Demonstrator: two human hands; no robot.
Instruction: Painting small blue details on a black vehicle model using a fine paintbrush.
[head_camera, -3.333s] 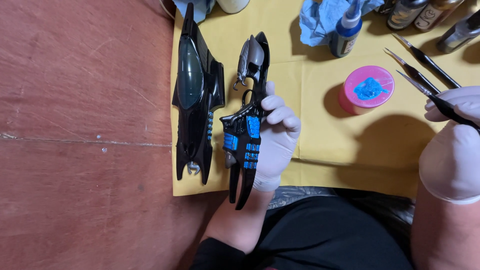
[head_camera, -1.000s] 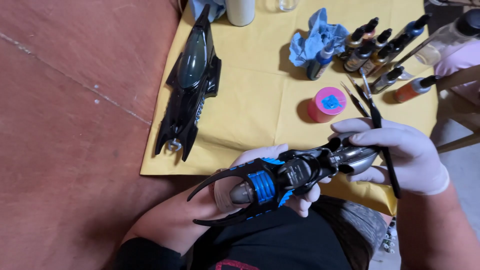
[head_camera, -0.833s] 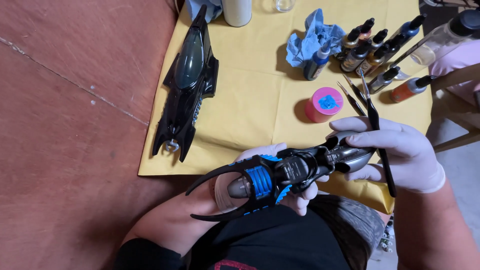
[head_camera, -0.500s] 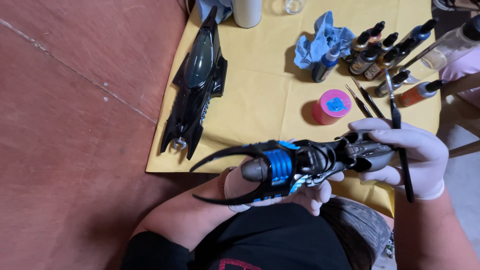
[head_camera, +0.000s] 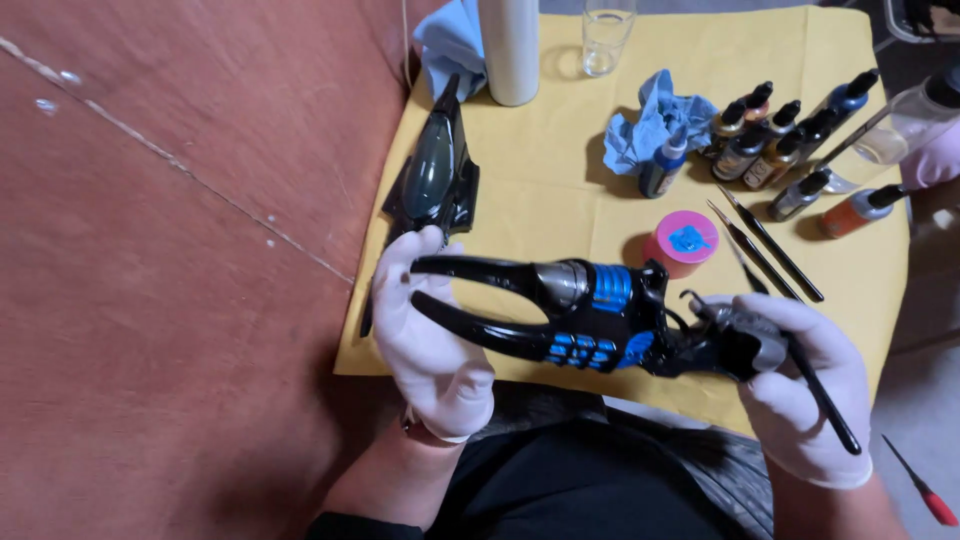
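Observation:
A glossy black model vehicle (head_camera: 590, 315) with blue painted panels and two long curved fins lies level between both gloved hands, above my lap. My left hand (head_camera: 432, 345) supports the fin end from beneath, thumb on the upper fin. My right hand (head_camera: 795, 385) grips the grey nose end and also pinches a thin black paintbrush (head_camera: 820, 395) that points down and right. A second black model part (head_camera: 432, 185) with a dark canopy lies on the yellow mat (head_camera: 560, 160), just above my left hand.
A pink paint pot (head_camera: 683, 243) with blue paint, two brushes (head_camera: 765, 250), several dropper bottles (head_camera: 770, 140), a crumpled blue cloth (head_camera: 650, 125), a white cylinder (head_camera: 510, 45) and a glass (head_camera: 607, 38) sit on the mat. The reddish table (head_camera: 170, 250) extends left. A red-handled tool (head_camera: 915, 480) lies lower right.
The model has been turned from upright in my left hand to level across both hands. My left hand has slid out to the fin end, and my right hand has taken the nose.

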